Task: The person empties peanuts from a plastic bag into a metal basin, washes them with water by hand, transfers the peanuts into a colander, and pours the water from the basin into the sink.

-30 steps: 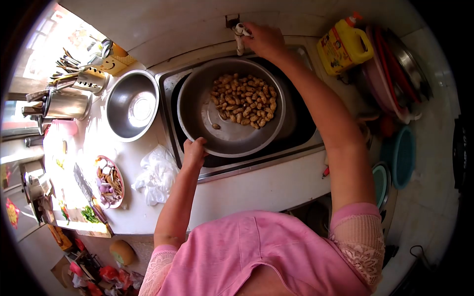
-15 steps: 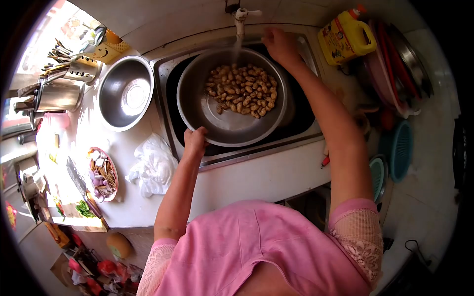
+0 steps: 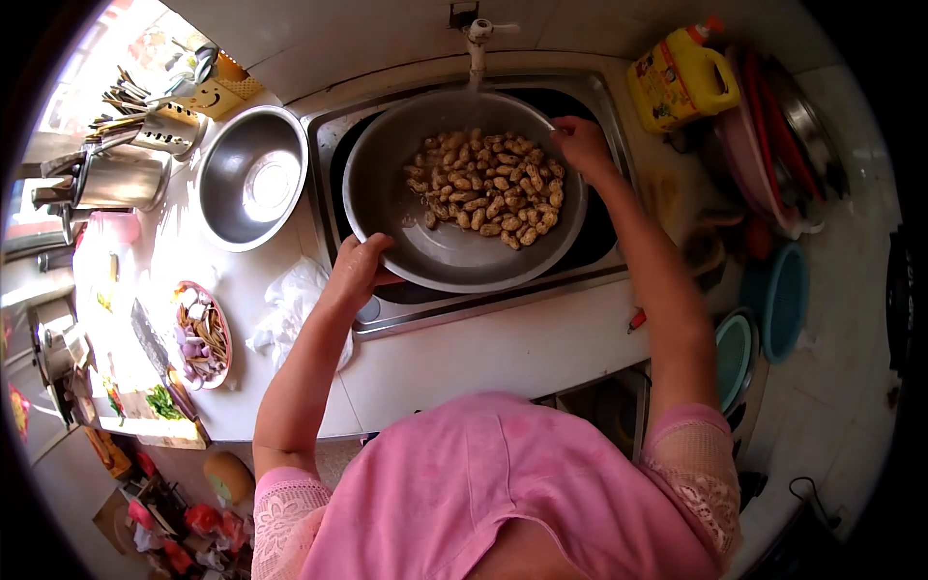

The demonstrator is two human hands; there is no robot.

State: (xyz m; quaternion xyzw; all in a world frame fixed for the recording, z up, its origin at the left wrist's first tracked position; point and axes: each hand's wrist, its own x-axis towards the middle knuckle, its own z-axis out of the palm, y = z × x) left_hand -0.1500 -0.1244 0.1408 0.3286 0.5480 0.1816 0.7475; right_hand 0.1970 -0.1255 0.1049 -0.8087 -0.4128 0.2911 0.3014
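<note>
A wide metal basin (image 3: 387,159) sits over the sink (image 3: 474,314), holding a heap of unshelled peanuts (image 3: 488,184). My left hand (image 3: 359,268) grips its lower left rim, thumb on top and fingers underneath. At the upper right rim my right hand (image 3: 582,147) pinches the edge. Above the back rim stands the faucet (image 3: 478,43); its spout points down into the basin. I cannot clearly tell whether water is running from it. The peanuts lie mostly toward the right side of the basin.
To the left stand another metal bowl (image 3: 252,179), a plastic bag (image 3: 290,309), a plate of chopped food (image 3: 203,333) and a knife (image 3: 150,340). A yellow jug (image 3: 681,79) and stacked basins (image 3: 773,145) are at the right. Utensil holders (image 3: 172,130) line the far left.
My right hand has come down from beside the faucet and taken hold of the basin's right rim. My left hand has shifted up and left along the rim. The basin looks slightly tilted.
</note>
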